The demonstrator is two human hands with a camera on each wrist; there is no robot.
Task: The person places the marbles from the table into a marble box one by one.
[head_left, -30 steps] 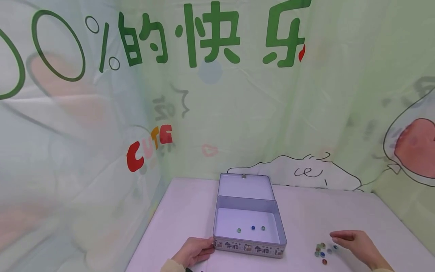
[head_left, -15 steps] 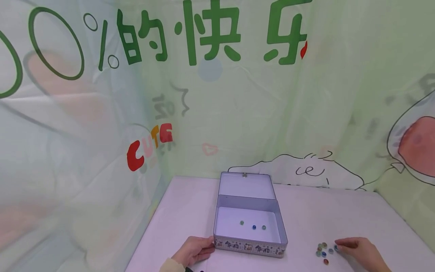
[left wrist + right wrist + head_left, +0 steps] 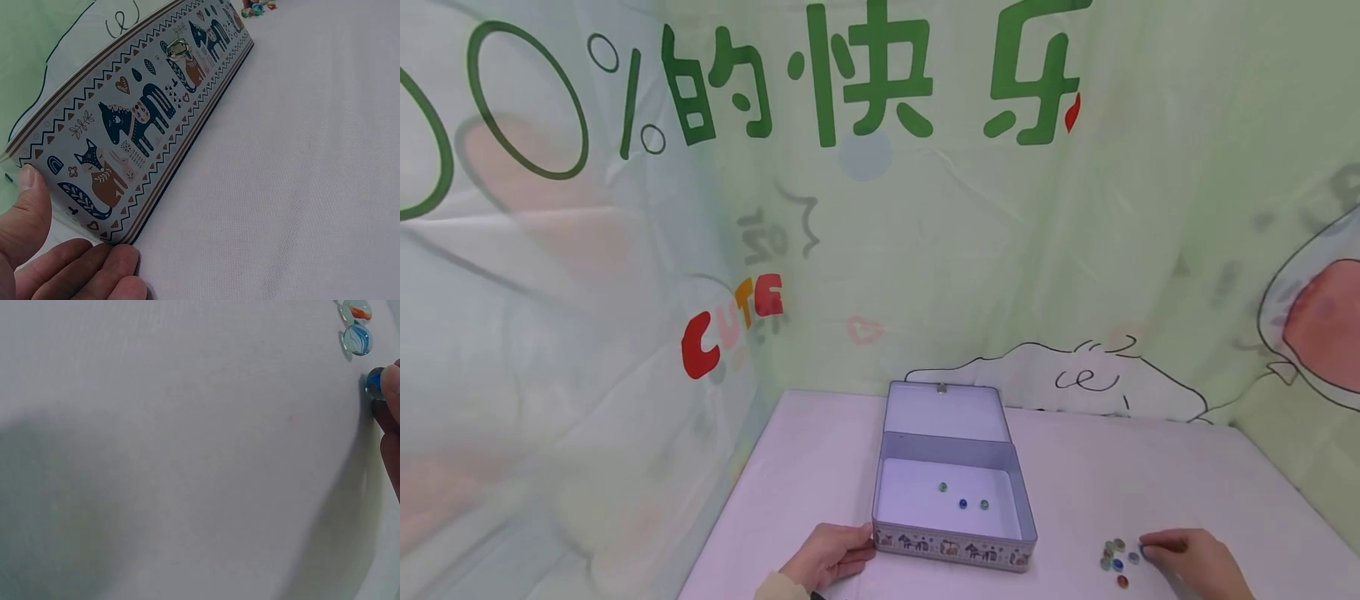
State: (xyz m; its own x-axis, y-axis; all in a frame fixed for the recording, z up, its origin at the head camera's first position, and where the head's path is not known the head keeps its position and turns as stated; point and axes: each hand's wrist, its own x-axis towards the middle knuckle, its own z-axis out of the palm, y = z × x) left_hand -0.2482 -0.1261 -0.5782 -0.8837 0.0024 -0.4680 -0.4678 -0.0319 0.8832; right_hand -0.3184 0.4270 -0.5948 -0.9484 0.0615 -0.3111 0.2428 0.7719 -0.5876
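A patterned tin box (image 3: 925,546) stands with its lid (image 3: 946,412) raised at the back. Two green marbles (image 3: 943,487) and a blue marble (image 3: 963,504) lie inside on its floor. My left hand (image 3: 827,557) holds the box's near left corner; in the left wrist view its thumb (image 3: 31,200) lies against the upper corner and the fingers (image 3: 87,269) are at the lower edge. On the right, my right hand (image 3: 1198,562) pinches a blue marble (image 3: 375,383) between thumb and fingertips, at the edge of a group of several glass marbles (image 3: 1109,554).
A white cloth (image 3: 1067,475) covers the table. Printed curtains (image 3: 925,250) enclose it at the back and sides. A blue-streaked marble (image 3: 358,339) and an orange-streaked one (image 3: 359,311) lie close to the right hand's fingers.
My right hand has come down to the marbles and taken hold of a blue one. Inside the box a green marble has rolled back and to the right. The left hand has stayed put.
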